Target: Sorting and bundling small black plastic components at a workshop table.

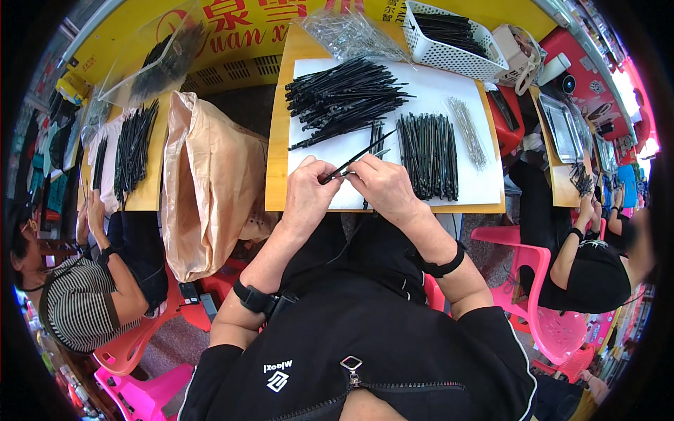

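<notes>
My left hand [307, 193] is closed on the lower end of a slim black stick [364, 151], which slants up to the right above the table. Thumb and fingers of my right hand [386, 186] are pinched together right beside that end; what they hold is too small to make out. Beyond my hands lies a large loose pile of black sticks [344, 98]. To the right, more black sticks lie side by side in a neat row [428, 156]. A few others [377, 133] lie partly hidden behind my hands.
Thin clear strips [468, 133] lie at the right of the white sheet [484, 186]. At the back are a clear plastic bag [354, 38] and a white basket [456, 59] of black sticks. A large tan bag [210, 182] stands left. People work at tables on both sides.
</notes>
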Demonstrator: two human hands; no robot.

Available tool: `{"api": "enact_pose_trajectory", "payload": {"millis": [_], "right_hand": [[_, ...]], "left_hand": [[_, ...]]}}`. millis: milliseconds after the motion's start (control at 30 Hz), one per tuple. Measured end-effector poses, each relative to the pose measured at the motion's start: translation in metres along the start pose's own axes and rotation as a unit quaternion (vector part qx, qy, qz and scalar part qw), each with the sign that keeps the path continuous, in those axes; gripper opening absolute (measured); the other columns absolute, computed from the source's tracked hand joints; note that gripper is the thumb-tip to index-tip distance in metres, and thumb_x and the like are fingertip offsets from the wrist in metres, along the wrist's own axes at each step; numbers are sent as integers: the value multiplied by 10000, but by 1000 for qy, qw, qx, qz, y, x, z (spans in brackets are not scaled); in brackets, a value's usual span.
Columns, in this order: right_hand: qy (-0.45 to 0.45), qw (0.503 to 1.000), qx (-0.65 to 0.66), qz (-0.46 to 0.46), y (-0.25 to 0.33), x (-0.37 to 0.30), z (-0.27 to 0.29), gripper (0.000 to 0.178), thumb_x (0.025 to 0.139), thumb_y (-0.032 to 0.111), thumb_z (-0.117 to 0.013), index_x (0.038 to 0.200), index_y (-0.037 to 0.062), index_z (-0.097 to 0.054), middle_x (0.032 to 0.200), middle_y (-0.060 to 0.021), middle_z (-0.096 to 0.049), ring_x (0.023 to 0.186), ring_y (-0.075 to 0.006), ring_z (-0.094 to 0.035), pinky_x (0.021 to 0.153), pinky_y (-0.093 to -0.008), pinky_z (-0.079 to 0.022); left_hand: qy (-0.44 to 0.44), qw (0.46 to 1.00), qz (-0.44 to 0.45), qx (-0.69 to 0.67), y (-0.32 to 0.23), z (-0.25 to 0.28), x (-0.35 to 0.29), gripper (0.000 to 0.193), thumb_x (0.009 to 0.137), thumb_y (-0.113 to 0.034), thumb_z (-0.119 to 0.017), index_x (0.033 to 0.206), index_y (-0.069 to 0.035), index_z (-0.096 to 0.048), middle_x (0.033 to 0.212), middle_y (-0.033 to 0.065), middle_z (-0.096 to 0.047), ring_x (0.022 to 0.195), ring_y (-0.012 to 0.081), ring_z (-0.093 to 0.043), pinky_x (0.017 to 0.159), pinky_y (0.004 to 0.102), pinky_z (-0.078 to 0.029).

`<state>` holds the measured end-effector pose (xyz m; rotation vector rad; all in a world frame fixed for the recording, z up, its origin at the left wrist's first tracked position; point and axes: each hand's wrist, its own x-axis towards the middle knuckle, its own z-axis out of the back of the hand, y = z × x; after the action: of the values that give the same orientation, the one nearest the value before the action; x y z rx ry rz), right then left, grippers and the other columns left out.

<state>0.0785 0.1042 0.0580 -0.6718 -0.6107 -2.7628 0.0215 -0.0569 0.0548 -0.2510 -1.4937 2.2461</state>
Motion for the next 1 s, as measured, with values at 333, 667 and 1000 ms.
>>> {"api": "enact_pose_trajectory", "payload": {"millis": [333, 667, 1000], "right_hand": [[-25, 999, 16, 32, -3, 0, -4, 88, 707, 47, -653, 698, 46, -565, 646, -72, -549, 560, -237, -603, 497, -329, -490], [1, 999, -23, 41, -10, -12, -14, 92, 676, 56, -672, 700, 56, -583, 638, -62, -568, 542, -229, -595, 493, -322, -478], [-34, 837, 394, -377, 9, -10, 1, 167, 855, 136, -655, 864, -31, -645, 725, -40, -646, 572, -62, -566, 513, -195, -421]], "left_hand": [[15, 1000, -10, 11, 6, -2, -3, 121, 707, -13, -689, 817, 35, -674, 733, 127, -558, 638, 216, -569, 596, 311, -452], [-14, 998, -57, 38, 15, -12, -5, 139, 710, -32, -708, 824, 36, -667, 704, 105, -547, 615, 157, -541, 565, 283, -424], [12, 988, 75, -136, 7, -12, 6, 159, 742, -67, -732, 820, 62, -681, 742, 71, -601, 590, 103, -577, 535, 223, -448]]}}
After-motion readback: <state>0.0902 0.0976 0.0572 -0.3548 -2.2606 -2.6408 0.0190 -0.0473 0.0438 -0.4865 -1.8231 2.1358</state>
